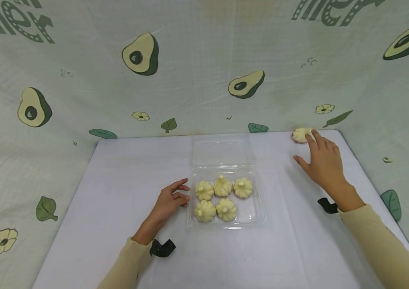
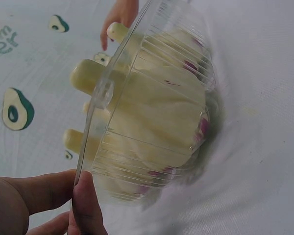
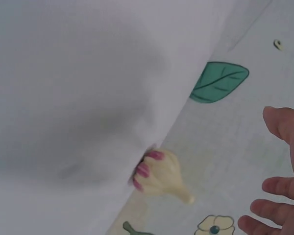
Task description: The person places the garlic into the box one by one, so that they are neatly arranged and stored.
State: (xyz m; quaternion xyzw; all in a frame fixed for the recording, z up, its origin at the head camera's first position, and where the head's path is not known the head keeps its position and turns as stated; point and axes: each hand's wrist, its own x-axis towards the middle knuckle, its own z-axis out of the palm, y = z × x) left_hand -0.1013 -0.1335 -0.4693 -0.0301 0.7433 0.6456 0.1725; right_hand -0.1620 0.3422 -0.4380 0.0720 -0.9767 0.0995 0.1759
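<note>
A clear plastic clamshell container (image 1: 249, 210) stands on the table with its lid (image 1: 220, 150) laid back. Several pale garlic bulbs (image 1: 222, 186) sit inside, stems up, in two rows; the front right spot of the tray holds none. At the left edge, my left hand (image 1: 168, 202) pinches the container's rim between thumb and finger, as the left wrist view shows. Near the back right corner lies another garlic bulb (image 1: 299, 135), purple-marked at its base (image 3: 143, 170). Over it reaches my right hand (image 1: 322, 160), fingers spread and holding nothing.
A white cloth covers the table (image 1: 136, 168). Behind and beside it hangs a pale curtain (image 1: 197, 80) printed with avocados and leaves. Black straps (image 1: 162, 248) show at both wrists. The loose bulb is close to the table's back edge.
</note>
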